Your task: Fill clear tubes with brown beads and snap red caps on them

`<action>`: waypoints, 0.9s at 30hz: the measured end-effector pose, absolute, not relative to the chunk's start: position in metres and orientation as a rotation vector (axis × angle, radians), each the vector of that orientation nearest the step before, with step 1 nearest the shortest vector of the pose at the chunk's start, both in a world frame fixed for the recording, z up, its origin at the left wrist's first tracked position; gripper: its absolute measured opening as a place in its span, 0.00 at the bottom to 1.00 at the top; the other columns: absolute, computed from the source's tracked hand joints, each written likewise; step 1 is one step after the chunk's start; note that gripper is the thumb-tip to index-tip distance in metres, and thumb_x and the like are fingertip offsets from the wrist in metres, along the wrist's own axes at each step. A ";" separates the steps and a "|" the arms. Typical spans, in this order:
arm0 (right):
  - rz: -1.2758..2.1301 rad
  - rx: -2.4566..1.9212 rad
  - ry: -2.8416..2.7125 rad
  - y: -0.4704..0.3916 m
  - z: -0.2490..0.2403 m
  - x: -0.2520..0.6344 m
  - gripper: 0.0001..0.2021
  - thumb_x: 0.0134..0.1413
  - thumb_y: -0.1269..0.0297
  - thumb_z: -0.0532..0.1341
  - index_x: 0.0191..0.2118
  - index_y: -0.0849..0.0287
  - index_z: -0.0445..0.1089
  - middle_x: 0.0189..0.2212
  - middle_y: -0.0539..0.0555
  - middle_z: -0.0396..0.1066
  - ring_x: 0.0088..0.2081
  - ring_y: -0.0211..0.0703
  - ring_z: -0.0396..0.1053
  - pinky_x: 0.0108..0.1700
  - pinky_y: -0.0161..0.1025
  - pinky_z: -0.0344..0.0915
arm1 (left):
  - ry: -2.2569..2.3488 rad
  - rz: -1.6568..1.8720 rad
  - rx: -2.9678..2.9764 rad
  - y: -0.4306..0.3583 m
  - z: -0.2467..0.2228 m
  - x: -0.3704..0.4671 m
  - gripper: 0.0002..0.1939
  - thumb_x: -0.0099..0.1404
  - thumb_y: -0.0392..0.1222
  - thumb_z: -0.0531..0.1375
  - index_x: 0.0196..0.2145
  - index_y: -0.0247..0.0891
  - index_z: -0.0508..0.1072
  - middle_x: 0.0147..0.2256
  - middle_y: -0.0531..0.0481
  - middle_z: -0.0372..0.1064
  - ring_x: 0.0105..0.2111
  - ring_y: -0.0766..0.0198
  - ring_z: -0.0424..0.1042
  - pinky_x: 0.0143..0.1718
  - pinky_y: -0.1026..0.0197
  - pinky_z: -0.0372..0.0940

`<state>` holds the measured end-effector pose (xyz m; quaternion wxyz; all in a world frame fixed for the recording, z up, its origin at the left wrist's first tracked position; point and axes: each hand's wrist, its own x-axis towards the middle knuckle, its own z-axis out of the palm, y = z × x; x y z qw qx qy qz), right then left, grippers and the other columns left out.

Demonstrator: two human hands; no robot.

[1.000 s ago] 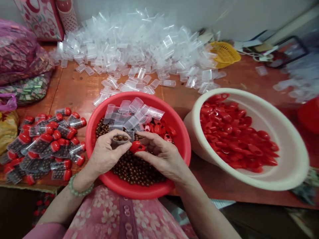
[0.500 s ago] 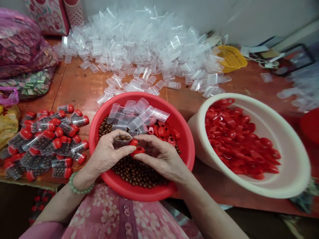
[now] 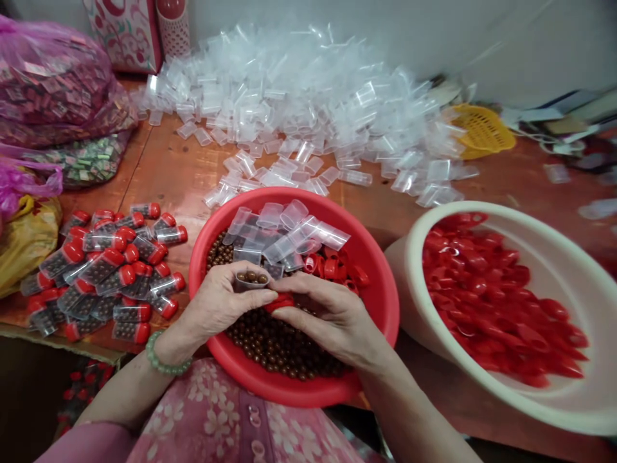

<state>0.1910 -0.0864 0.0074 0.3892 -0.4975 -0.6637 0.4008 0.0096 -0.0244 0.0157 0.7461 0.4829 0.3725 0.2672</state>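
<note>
Over the red basin, my left hand is closed around a clear plastic tube with brown beads showing at its open top. Beside it, my right hand pinches a red plastic cap between thumb and fingers. The left thumb tip meets this cap, whose far side is hidden. Brown beads fill the basin's bottom beneath my hands. Behind them, loose clear tubes and small red caps rest on the beads.
A cream tub of red caps stands to the right. Capped tubes of beads lie piled at left, near plastic bags. Clear tubes are heaped at the back beside a yellow basket.
The view has shifted, so the scene sits further right. My right fingers have closed in on the red cap, whose opening no longer shows. The left hand still holds the tube.
</note>
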 end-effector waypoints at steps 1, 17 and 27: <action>1.027 -1.266 -1.670 -0.086 0.008 0.190 0.12 0.54 0.67 0.66 0.45 0.49 0.74 0.36 0.50 0.76 0.36 0.39 0.74 0.41 0.35 0.70 | 0.812 0.578 1.051 -0.024 0.016 0.009 0.09 0.53 0.39 0.67 0.33 0.33 0.75 0.33 0.51 0.72 0.36 0.65 0.70 0.43 0.63 0.62; 1.094 -1.252 -0.819 -0.078 0.019 0.197 0.11 0.43 0.62 0.73 0.31 0.54 0.71 0.29 0.47 0.76 0.25 0.38 0.75 0.28 0.35 0.78 | 0.579 0.472 0.783 -0.018 0.012 0.008 0.19 0.54 0.36 0.68 0.43 0.34 0.70 0.38 0.47 0.72 0.37 0.66 0.73 0.42 0.62 0.67; 0.999 -1.226 -0.835 -0.059 0.021 0.196 0.14 0.38 0.60 0.75 0.29 0.53 0.70 0.28 0.45 0.74 0.31 0.37 0.74 0.37 0.36 0.75 | 0.482 0.429 0.764 -0.009 0.012 0.007 0.23 0.51 0.29 0.66 0.46 0.34 0.69 0.43 0.43 0.74 0.42 0.60 0.75 0.45 0.59 0.68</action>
